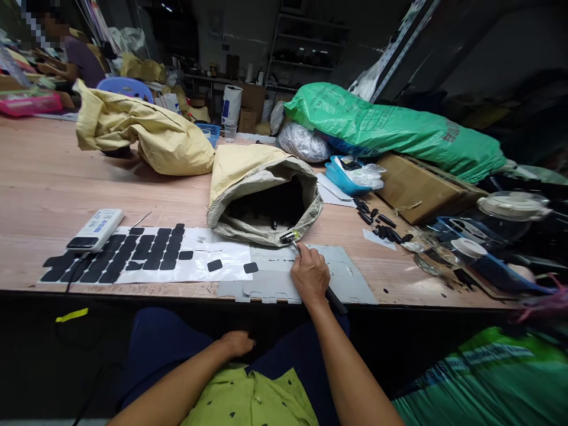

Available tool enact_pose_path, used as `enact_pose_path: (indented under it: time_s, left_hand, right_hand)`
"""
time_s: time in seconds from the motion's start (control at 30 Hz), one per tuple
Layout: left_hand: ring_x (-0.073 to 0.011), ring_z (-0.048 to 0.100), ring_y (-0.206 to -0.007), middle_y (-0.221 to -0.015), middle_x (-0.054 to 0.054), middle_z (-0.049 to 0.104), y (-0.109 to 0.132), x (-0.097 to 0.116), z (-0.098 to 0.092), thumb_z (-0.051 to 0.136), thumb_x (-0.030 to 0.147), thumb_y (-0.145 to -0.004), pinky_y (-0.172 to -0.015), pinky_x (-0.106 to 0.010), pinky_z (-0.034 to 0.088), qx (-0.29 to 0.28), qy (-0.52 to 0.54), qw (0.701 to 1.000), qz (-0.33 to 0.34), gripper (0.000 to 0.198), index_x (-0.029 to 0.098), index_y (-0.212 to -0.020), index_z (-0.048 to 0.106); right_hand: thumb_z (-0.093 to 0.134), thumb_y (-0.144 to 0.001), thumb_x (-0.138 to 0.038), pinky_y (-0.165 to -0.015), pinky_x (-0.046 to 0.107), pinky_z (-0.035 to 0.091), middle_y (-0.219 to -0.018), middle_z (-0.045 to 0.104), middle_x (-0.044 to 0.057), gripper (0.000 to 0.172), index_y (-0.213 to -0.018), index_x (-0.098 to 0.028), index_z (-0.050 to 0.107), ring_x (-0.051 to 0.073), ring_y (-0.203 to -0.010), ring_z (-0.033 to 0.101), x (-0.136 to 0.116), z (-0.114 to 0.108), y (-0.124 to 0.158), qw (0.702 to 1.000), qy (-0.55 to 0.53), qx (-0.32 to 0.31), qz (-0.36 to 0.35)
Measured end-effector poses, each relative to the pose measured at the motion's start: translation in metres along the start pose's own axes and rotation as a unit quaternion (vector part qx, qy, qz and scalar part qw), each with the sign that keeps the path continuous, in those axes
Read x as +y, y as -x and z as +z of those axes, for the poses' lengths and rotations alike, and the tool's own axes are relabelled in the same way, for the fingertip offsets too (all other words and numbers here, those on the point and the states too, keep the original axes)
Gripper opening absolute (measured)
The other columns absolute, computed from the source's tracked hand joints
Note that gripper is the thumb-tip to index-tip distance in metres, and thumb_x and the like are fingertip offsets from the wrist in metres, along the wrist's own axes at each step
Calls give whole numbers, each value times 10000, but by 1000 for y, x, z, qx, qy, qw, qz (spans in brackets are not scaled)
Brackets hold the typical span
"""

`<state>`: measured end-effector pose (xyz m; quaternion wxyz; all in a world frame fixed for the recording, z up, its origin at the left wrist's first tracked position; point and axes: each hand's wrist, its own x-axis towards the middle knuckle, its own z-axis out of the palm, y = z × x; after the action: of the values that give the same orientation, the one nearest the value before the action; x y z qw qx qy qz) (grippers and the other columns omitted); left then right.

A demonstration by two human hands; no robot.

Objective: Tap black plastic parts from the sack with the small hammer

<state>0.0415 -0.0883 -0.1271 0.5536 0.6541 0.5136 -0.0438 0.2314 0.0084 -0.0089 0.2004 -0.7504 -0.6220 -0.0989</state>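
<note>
A small hammer (336,300) with a metal head and black handle is gripped in my right hand (310,275). Its head points at the lower lip of an open paper sack (239,165); whether they touch I cannot tell. Small dark pieces, hard to make out, lie inside the sack. Under my right hand is a flat grey board (350,275). My left hand (238,343) is low by my lap, below the table edge, its fingers mostly hidden in shadow. To the left, a white sheet (195,236) carries rows of black rounded-square pads (146,251), with a few spread apart.
A white electronic device (95,231) with a cable rests on the sheet's left. Behind are a folded yellow sack (173,142) and a big green sack (390,124). Black parts (386,231), a cardboard box (421,186) and a clear lidded jar (510,210) stand right. Another person (82,62) sits far left.
</note>
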Motion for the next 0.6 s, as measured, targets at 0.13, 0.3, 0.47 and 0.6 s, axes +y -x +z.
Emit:
enact_pose_path:
  time_s: [0.13, 0.3, 0.47, 0.6]
  left_hand:
    - [-242, 677, -908, -1004, -50, 742, 26, 46, -23, 676, 393, -781, -790, -317, 506, -37, -54, 990, 124, 324, 240, -1060, 735]
    - [-127, 609, -682, -768, -11, 715, 43, 123, -90, 709, 436, -793, -630, -204, 448, -111, 31, 940, 322, 304, 166, -921, 760]
    - [-162, 637, -773, -865, -53, 717, 2, 162, -180, 581, 333, -889, -701, -248, 483, 269, 10, 925, 269, 244, 147, -925, 734]
    - [-274, 667, -976, -1043, -159, 704, -32, 157, -229, 554, 225, -874, -795, -319, 512, 475, -106, 874, 1, 243, 139, -1026, 723]
  right_hand:
    - [479, -921, -174, -733, 313, 322, -978, 642, 74, 355, -1244, -205, 624, 210, -878, 519, -1, 0, 0, 1000, 8, -2, 1]
    - [479, -924, -170, -726, 311, 316, -980, 641, 76, 356, -1248, -207, 620, 207, -879, 521, -1, -1, 0, 1000, 12, -5, 1]
    - [494, -914, -170, -723, 309, 315, -983, 638, 67, 357, -1248, -209, 614, 204, -884, 519, -1, 0, 0, 1000, 8, -4, 2]
    - [487, -914, -159, -718, 304, 314, -981, 635, 65, 355, -1242, -211, 612, 198, -880, 518, -1, 1, -1, 1000, -3, -6, 8]
